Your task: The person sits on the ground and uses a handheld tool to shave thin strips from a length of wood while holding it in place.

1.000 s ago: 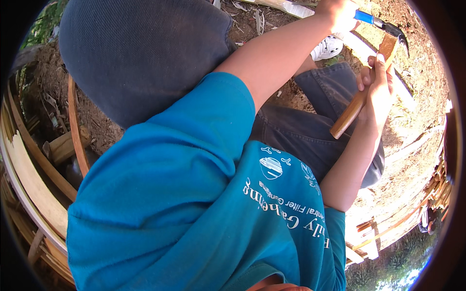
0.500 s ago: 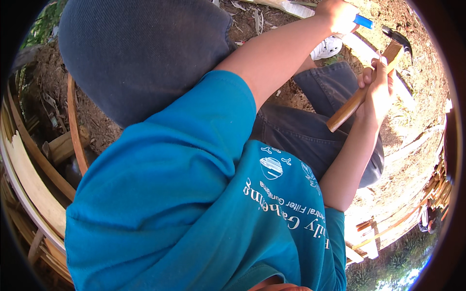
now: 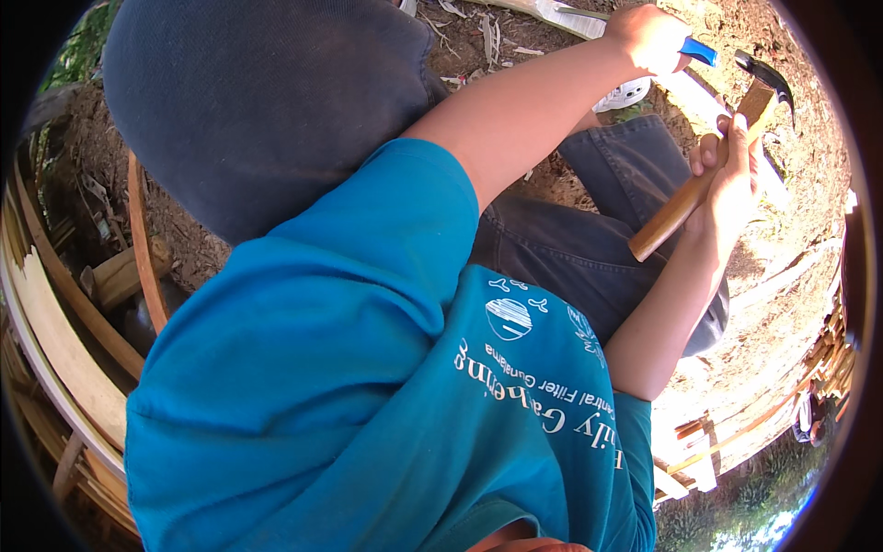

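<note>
My left hand (image 3: 648, 39) is closed round a chisel; its blue handle end (image 3: 701, 51) sticks out on the right of the fist. The thin metal blade (image 3: 582, 13) shows on the other side, over a pale piece of wood (image 3: 559, 18) at the top edge. Lower and to the right, my right hand (image 3: 729, 175) grips the wooden handle of a claw hammer (image 3: 676, 213). Its dark head (image 3: 768, 75) is up close to the chisel's blue end, with a gap between them. The blade's tip is hard to make out.
My bent leg in dark trousers (image 3: 267, 101) fills the upper left, the other leg (image 3: 589, 258) the middle. A white shoe (image 3: 625, 95) stands below my left hand. Wood shavings (image 3: 492, 41) litter the soil. Long wooden strips (image 3: 64, 331) lie at left, more wood pieces (image 3: 823, 359) at right.
Both hands have shifted a little to the right, carrying the chisel and hammer with them. More of the chisel blade shows beside my left fist.
</note>
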Demonstrator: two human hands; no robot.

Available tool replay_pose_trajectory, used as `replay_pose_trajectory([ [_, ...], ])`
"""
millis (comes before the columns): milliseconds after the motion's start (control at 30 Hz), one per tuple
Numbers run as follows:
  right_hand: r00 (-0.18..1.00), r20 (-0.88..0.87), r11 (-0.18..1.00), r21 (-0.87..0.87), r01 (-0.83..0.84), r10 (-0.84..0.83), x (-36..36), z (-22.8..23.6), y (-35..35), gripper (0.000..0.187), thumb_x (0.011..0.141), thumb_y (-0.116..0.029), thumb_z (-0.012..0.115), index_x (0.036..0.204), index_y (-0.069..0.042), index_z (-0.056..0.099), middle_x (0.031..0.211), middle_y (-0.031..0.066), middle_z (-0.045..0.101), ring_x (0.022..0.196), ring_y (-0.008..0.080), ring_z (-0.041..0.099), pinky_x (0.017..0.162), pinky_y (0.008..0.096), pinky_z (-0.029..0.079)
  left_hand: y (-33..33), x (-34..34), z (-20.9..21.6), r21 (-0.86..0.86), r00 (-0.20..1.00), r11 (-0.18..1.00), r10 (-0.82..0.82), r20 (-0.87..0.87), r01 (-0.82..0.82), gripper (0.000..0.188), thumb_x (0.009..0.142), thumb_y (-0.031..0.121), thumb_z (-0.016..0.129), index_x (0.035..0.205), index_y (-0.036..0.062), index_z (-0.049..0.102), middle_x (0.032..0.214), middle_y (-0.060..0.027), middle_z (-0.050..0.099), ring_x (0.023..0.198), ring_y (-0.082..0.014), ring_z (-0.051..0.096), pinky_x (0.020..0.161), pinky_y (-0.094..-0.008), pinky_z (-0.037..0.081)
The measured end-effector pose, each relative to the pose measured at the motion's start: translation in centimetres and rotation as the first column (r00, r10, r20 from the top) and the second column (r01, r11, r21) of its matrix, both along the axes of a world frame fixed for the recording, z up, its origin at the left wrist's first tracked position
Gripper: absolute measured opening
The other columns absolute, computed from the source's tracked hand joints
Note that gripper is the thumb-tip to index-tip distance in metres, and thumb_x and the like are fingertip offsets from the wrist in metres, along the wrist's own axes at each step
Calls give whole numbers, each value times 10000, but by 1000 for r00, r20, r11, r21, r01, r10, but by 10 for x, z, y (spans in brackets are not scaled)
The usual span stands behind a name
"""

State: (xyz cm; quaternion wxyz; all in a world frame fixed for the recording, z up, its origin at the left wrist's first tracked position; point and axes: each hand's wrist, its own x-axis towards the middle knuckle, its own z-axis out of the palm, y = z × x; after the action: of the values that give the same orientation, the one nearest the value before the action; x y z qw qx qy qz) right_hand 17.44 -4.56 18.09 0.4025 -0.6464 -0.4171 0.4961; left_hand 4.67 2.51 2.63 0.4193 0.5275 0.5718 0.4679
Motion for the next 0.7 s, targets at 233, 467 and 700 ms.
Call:
replay_pose_trajectory([
  [233,1000,-2,999,45,-30,30,17,2,-3,170,1027,-196,660,972,-37,632,844,47,621,587,89,491,508,258,396,0,8,4,193,998,981,10,65,-22,187,902,202,599,840,76,723,701,-114,704,622,-238,677,562,-384,514],
  [467,998,13,998,0,-59,59,8,-2,0,154,1059,-174,600,1035,-23,601,946,65,637,595,79,457,491,219,385,31,27,-63,110,506,994,-108,856,27,201,933,192,572,875,63,715,677,-100,679,600,-205,637,552,-384,485],
  [700,998,-37,998,40,-50,51,18,0,-1,160,1015,-194,678,992,-39,645,883,67,666,581,87,493,493,250,404,8,10,-13,-12,832,997,67,551,-72,282,976,214,538,830,45,709,652,-59,641,581,-172,590,536,-365,457],
])
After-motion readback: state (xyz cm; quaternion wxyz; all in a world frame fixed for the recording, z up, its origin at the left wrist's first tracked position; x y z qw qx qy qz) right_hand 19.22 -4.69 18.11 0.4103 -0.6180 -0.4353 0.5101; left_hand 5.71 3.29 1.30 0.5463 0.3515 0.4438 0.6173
